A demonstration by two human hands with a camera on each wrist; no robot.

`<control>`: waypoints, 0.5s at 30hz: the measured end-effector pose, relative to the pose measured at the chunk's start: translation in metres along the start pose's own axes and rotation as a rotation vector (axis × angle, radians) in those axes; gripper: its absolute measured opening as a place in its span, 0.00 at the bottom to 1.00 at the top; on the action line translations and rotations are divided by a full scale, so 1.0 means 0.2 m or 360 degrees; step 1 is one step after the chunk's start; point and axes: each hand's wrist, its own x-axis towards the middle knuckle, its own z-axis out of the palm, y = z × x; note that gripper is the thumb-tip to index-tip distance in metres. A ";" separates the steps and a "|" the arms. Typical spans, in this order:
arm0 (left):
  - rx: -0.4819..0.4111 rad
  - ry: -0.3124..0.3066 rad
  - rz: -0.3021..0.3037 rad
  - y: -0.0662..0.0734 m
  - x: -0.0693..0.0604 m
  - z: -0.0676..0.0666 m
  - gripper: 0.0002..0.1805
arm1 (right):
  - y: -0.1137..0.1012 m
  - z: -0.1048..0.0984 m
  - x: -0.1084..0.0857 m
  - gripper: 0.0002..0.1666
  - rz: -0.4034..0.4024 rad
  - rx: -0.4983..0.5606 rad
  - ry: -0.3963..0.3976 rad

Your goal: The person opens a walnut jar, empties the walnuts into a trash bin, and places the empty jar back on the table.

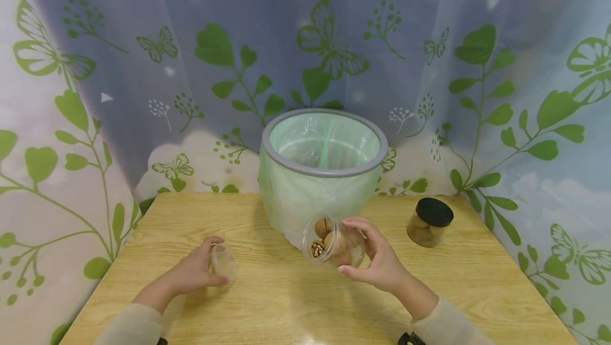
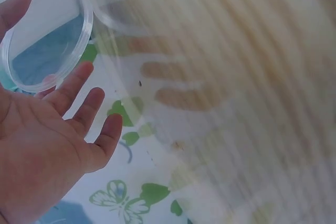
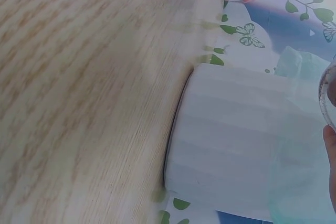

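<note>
My left hand (image 1: 188,272) pinches a clear round lid (image 1: 224,262) by its edge, above the left half of the table. The left wrist view shows this lid (image 2: 46,38) between thumb and forefinger, the other fingers spread. On the other side, my right hand (image 1: 385,264) grips a clear plastic jar (image 1: 354,247) around its body. The jar is tilted, its uncovered mouth facing left and toward me. Several walnuts (image 1: 323,227) lie inside, one showing a patterned cut or broken face. In the right wrist view only the rim of the jar (image 3: 324,95) shows at the edge.
A bin with a grey rim (image 1: 325,171) and a pale green liner stands at the table's back, just behind the jar. Right of it sits another jar with a black lid (image 1: 434,212) and brownish contents. A patterned curtain (image 1: 267,26) surrounds the wooden table (image 1: 267,308).
</note>
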 end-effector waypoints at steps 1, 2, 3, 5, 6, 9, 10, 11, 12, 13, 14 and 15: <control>0.0013 -0.0002 -0.0003 0.00 0.00 0.00 0.56 | 0.00 0.00 0.00 0.49 -0.0005 -0.0002 -0.0001; 0.0030 -0.0003 -0.0007 -0.01 0.00 0.00 0.56 | 0.00 0.00 0.00 0.49 -0.0010 -0.0005 -0.0005; 0.0037 -0.0001 -0.0019 -0.01 0.00 -0.01 0.55 | 0.00 0.00 0.00 0.49 -0.0012 -0.0006 -0.0005; 0.0052 0.0004 -0.0036 -0.02 0.00 -0.01 0.55 | 0.00 -0.01 0.00 0.49 -0.0012 -0.0012 -0.0005; 0.0058 0.0006 -0.0041 -0.02 0.00 -0.01 0.55 | 0.00 -0.01 0.00 0.49 -0.0012 -0.0019 -0.0003; 0.0079 0.0018 -0.0038 -0.03 0.00 -0.02 0.55 | 0.00 -0.01 0.00 0.49 0.0002 -0.0030 0.0008; 0.0088 0.0016 -0.0037 -0.03 0.00 -0.02 0.55 | 0.01 -0.01 0.00 0.49 0.0007 -0.0033 0.0010; 0.0102 0.0014 -0.0032 -0.03 0.00 -0.02 0.55 | 0.01 -0.01 0.00 0.49 0.0011 -0.0036 0.0013; 0.0112 0.0011 -0.0038 -0.03 -0.01 -0.02 0.55 | 0.01 -0.02 0.00 0.49 0.0016 -0.0037 0.0015; 0.0118 0.0005 -0.0043 -0.03 -0.01 -0.03 0.55 | 0.01 -0.02 0.00 0.49 0.0022 -0.0036 0.0017; 0.0125 0.0000 -0.0046 -0.03 -0.01 -0.03 0.56 | 0.01 -0.02 0.00 0.49 0.0026 -0.0037 0.0018; 0.0134 -0.0008 -0.0050 -0.03 -0.01 -0.04 0.56 | 0.01 -0.01 0.00 0.49 0.0029 -0.0038 0.0019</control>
